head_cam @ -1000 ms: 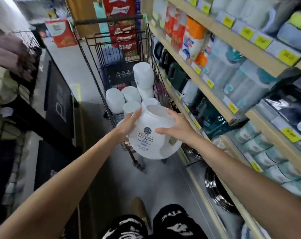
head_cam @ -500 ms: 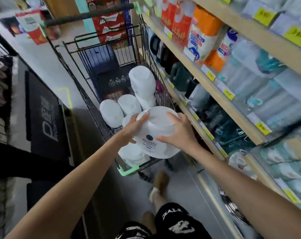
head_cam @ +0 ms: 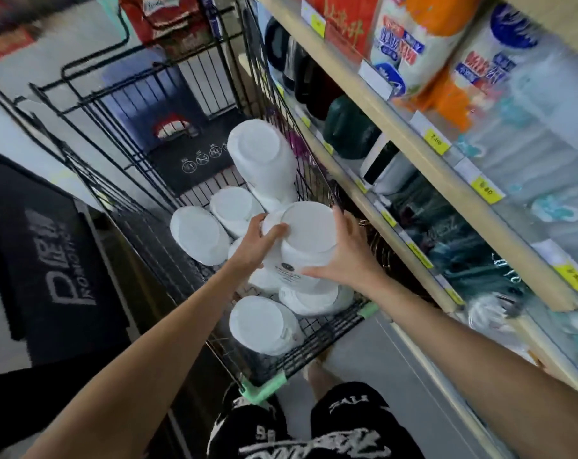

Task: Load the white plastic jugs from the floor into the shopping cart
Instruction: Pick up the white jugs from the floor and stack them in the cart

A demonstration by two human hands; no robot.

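Observation:
A white plastic jug (head_cam: 309, 240) with a round dark logo is held upside down, its flat base toward me, inside the black wire shopping cart (head_cam: 148, 233). My left hand (head_cam: 257, 240) grips its left side with curled fingers. My right hand (head_cam: 343, 253) holds its right side, fingers spread around it. Several other white jugs lie in the cart: one (head_cam: 198, 235) to the left, one (head_cam: 262, 324) near the front, a tall one (head_cam: 264, 157) standing behind.
Wooden shelves (head_cam: 396, 134) with packaged goods and yellow price tags run close along the cart's right side. A dark floor mat (head_cam: 49, 260) with white lettering lies left. My legs in black printed shorts (head_cam: 314, 432) stand just behind the cart's green-cornered front edge (head_cam: 264, 387).
I have stepped up to the cart. Both hands have carried the jug forward and down over the cart's edge, in among the other jugs.

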